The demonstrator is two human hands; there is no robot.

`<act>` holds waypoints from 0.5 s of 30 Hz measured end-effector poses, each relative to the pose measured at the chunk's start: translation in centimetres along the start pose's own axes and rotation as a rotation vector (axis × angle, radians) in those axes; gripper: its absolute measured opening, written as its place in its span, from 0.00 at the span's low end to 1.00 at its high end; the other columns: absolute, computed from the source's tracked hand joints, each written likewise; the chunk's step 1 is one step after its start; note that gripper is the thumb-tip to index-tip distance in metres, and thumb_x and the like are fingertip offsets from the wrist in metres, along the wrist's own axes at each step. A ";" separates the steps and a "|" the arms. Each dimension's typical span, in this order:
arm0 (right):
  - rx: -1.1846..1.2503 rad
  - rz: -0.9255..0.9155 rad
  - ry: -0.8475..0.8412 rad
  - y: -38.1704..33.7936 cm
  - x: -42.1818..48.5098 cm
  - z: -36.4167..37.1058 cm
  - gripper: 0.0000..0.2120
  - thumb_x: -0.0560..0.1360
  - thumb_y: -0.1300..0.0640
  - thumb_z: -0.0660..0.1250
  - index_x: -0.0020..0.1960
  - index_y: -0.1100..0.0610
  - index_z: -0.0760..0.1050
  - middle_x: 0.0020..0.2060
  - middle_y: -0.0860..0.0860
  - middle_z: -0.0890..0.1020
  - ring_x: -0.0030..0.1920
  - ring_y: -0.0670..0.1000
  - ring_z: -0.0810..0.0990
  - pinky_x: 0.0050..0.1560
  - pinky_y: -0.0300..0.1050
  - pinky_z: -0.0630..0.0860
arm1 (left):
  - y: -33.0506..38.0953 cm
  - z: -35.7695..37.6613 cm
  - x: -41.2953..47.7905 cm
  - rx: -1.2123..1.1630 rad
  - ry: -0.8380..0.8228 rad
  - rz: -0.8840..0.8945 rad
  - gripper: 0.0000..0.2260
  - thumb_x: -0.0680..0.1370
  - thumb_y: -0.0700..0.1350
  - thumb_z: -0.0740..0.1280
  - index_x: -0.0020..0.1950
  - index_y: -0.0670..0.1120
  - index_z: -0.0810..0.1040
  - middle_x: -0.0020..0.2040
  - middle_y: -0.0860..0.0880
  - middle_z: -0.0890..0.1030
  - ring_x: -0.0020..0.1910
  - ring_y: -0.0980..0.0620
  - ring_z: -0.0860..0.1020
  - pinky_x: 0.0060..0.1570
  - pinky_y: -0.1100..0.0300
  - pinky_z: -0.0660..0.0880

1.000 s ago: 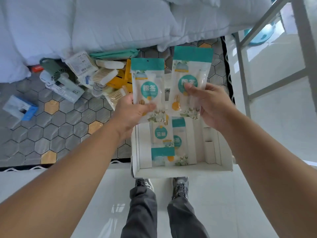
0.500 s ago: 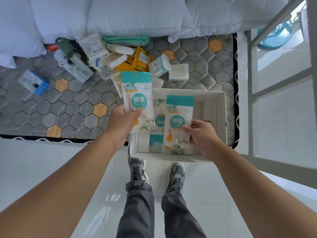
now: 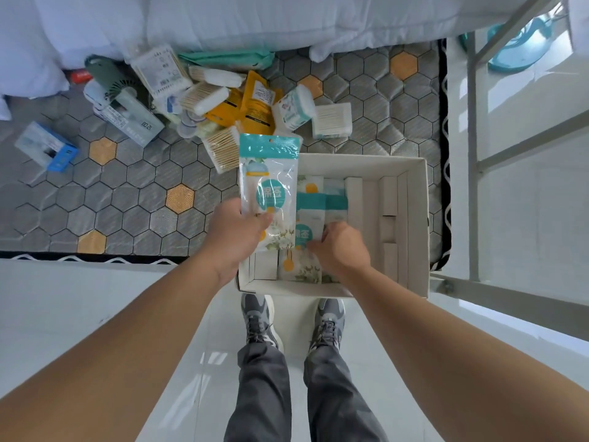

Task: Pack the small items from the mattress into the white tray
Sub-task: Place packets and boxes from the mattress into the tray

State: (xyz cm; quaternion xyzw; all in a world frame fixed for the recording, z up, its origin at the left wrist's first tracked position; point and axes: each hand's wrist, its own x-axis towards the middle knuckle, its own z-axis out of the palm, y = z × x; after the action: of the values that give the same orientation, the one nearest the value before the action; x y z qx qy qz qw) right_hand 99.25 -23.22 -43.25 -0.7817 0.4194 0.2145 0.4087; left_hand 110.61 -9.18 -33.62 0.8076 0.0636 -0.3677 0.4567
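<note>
Blue box (image 3: 46,149): upper left of the frame, alone on the mattress (image 3: 134,199), well apart from the other goods.
Loose pile (image 3: 207,100): upper middle; tubs of cotton swabs, yellow sachets and a small fan, not yet packed.
Left hand (image 3: 237,232): centre of the frame; grips the raised packet near its lower edge, thumb across the front.
Raised packet (image 3: 269,183): upright above the tray's left wall, not yet inside.
Laid packet (image 3: 301,239): inside the tray, left of middle, flat on others of its kind.
Right hand (image 3: 342,247): down in the tray, fingers curled on the laid packet's lower right part.
White tray (image 3: 416,218): centre right, at the mattress's near edge.
Handling, judged: the packets look light, thin and floppy, and their glossy film is likely slippery. Best pinched at a sealed end band and slid in flat.
</note>
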 end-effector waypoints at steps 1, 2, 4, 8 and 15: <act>-0.026 0.003 -0.001 0.0 0.0 0.1 0.07 0.75 0.51 0.70 0.50 0.53 0.80 0.43 0.48 0.85 0.41 0.50 0.84 0.38 0.50 0.85 | 0.1 0.1 0.1 0.007 -0.009 0.000 0.02 0.78 0.43 0.71 0.50 0.48 0.80 0.49 0.46 0.84 0.48 0.49 0.81 0.48 0.53 0.77; -0.042 0.011 0.003 -0.1 0.0 0.1 0.07 0.75 0.50 0.70 0.50 0.53 0.79 0.42 0.48 0.84 0.40 0.50 0.84 0.37 0.49 0.85 | 0.1 0.3 0.2 0.002 -0.020 -0.013 0.04 0.78 0.42 0.71 0.52 0.46 0.81 0.49 0.46 0.84 0.47 0.48 0.81 0.47 0.54 0.77; -0.025 0.025 0.039 -0.4 -0.1 -0.3 0.08 0.74 0.50 0.70 0.48 0.53 0.78 0.40 0.48 0.84 0.39 0.50 0.84 0.34 0.45 0.82 | 0.2 0.7 0.1 -0.043 -0.036 -0.044 0.04 0.77 0.42 0.71 0.51 0.46 0.81 0.49 0.45 0.84 0.46 0.48 0.80 0.46 0.54 0.76; 0.605 0.152 -0.186 -1.8 -1.9 -3.3 0.09 0.78 0.64 0.63 0.57 0.58 0.77 0.51 0.57 0.84 0.46 0.54 0.83 0.45 0.48 0.81 | 0.2 1.8 -0.3 -0.335 -0.102 -0.161 0.05 0.77 0.38 0.72 0.50 0.46 0.84 0.50 0.44 0.87 0.53 0.44 0.84 0.54 0.50 0.80; 1.250 0.093 -0.755 0.5 -4.1 -8.7 0.19 0.71 0.60 0.72 0.62 0.55 0.78 0.55 0.57 0.84 0.56 0.57 0.83 0.64 0.60 0.74 | 0.9 4.1 -0.7 -0.612 -0.171 -0.262 0.07 0.75 0.38 0.73 0.52 0.44 0.83 0.50 0.43 0.87 0.48 0.46 0.85 0.53 0.50 0.80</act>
State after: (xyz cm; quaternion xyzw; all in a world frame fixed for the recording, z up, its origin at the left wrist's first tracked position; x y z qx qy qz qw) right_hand 96.48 -28.51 -35.73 -0.2565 0.3269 0.2071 0.8857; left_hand 108.31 -12.74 -33.81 0.5845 0.2356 -0.4534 0.6303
